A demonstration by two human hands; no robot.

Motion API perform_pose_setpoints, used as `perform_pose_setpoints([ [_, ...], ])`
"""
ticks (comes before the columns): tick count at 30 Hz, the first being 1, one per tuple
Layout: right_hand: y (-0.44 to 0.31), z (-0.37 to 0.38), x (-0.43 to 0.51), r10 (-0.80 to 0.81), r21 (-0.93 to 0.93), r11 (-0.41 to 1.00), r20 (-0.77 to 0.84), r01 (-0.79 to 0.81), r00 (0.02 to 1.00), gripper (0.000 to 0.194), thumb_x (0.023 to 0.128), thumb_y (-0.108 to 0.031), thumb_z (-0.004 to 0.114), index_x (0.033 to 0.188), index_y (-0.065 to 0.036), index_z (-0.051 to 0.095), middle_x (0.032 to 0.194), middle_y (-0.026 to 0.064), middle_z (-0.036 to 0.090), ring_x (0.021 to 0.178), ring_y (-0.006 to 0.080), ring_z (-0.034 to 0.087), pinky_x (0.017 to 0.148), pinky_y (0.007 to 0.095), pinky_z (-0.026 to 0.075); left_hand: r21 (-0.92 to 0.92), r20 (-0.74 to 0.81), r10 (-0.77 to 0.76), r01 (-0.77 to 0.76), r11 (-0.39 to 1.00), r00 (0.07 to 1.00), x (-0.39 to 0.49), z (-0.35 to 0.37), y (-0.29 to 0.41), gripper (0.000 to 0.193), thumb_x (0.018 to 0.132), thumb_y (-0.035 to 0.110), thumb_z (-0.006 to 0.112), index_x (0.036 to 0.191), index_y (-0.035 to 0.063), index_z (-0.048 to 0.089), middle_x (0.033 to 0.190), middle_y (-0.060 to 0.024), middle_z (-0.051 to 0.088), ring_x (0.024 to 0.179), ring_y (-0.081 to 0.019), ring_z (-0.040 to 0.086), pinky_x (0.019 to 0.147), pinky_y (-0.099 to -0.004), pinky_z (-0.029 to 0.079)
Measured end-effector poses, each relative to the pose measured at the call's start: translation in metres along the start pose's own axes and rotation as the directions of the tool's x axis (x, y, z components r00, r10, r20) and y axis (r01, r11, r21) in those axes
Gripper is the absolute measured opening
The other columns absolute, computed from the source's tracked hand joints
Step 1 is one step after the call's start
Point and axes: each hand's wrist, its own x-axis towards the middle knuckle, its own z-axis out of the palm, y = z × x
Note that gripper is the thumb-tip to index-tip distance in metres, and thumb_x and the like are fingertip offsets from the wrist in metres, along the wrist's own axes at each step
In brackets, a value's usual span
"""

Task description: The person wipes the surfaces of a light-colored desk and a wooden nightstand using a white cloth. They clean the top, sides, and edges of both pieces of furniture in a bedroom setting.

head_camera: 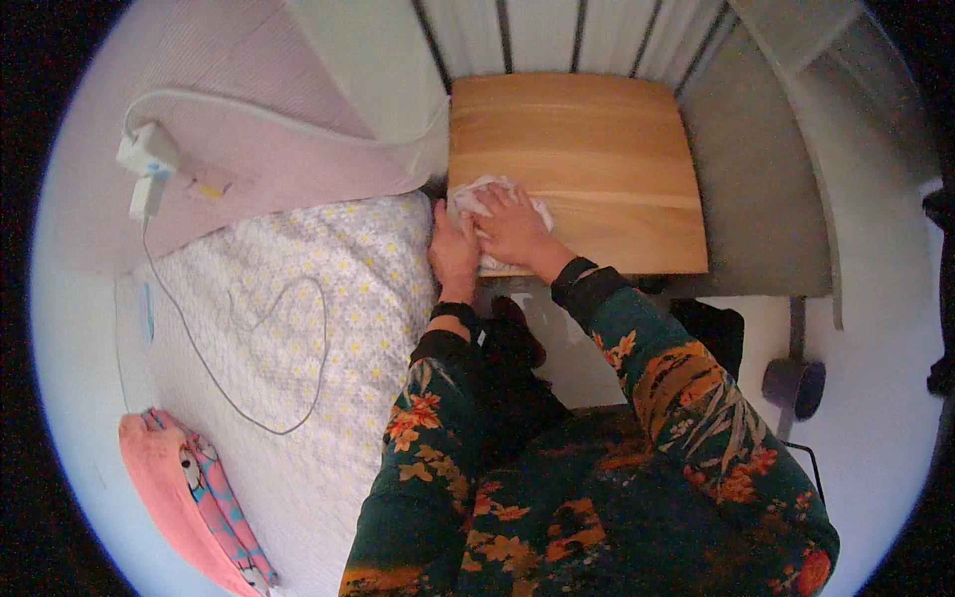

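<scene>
A crumpled white cloth (489,186) lies on the front left part of a small wood-grain tabletop (589,149). My right hand (515,224) is flat on the cloth, its fingers bent over the bunched fabric. Close beside it, my left hand (453,246) sits at the tabletop's left edge, the thumb side against the cloth. Whether the left fingers grip the cloth or the edge is hidden.
To the left is a bed with a daisy-print cover (351,298), crossed by a thin cable (324,358). A white power strip (149,153) rests on the pink mat (261,149). Folded pink fabric (171,485) lies nearer. Right of the tabletop stands a grey panel (753,186).
</scene>
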Motion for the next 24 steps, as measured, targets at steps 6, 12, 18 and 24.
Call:
perform_pose_setpoints([
  [6,0.007,-0.020,-0.059,0.043,0.139,0.989,-0.001,-0.043,0.999,0.050,0.082,-0.044,0.050,0.127,-0.021,0.050,0.137,0.0138,0.039,0.130,0.0331,0.029,0.104,0.0577,0.019,0.026,-0.096,0.139,-0.137,0.990,0.986,0.000,0.004,-0.004,0.046,0.089,0.039,0.045,0.125,0.0098,0.047,0.100,-0.0232,0.062,0.087,-0.0431,0.059,0.076,-0.0489,0.047],
  [12,0.040,-0.038,-0.122,0.206,0.052,0.978,-0.049,-0.204,0.977,0.050,0.080,-0.042,0.055,0.125,-0.022,0.051,0.133,0.0121,0.042,0.126,0.0314,0.034,0.102,0.0541,0.024,0.102,-0.069,0.121,-0.113,0.988,0.990,0.001,0.008,-0.009,0.046,0.088,0.038,0.048,0.123,0.0089,0.048,0.101,-0.0235,0.062,0.085,-0.0419,0.061,0.071,-0.0493,0.049],
  [18,0.095,-0.062,-0.188,0.403,0.027,0.915,-0.050,-0.402,0.914,0.052,0.080,-0.046,0.053,0.127,-0.022,0.049,0.133,0.0110,0.042,0.129,0.0314,0.031,0.103,0.0547,0.023,0.129,-0.089,0.146,-0.134,0.983,0.985,0.000,0.007,-0.004,0.046,0.088,0.037,0.049,0.125,0.0092,0.046,0.088,-0.0242,0.064,0.078,-0.0430,0.062,0.067,-0.0490,0.049],
  [24,0.125,-0.067,-0.212,0.573,-0.097,0.813,-0.044,-0.574,0.819,0.054,0.082,-0.047,0.051,0.129,-0.022,0.047,0.139,0.0097,0.036,0.131,0.0296,0.028,0.104,0.0538,0.022,0.145,-0.059,0.127,-0.117,0.983,0.990,-0.001,0.004,-0.004,0.046,0.090,0.036,0.047,0.125,0.0077,0.043,0.088,-0.0261,0.063,0.077,-0.0447,0.060,0.066,-0.0507,0.048],
])
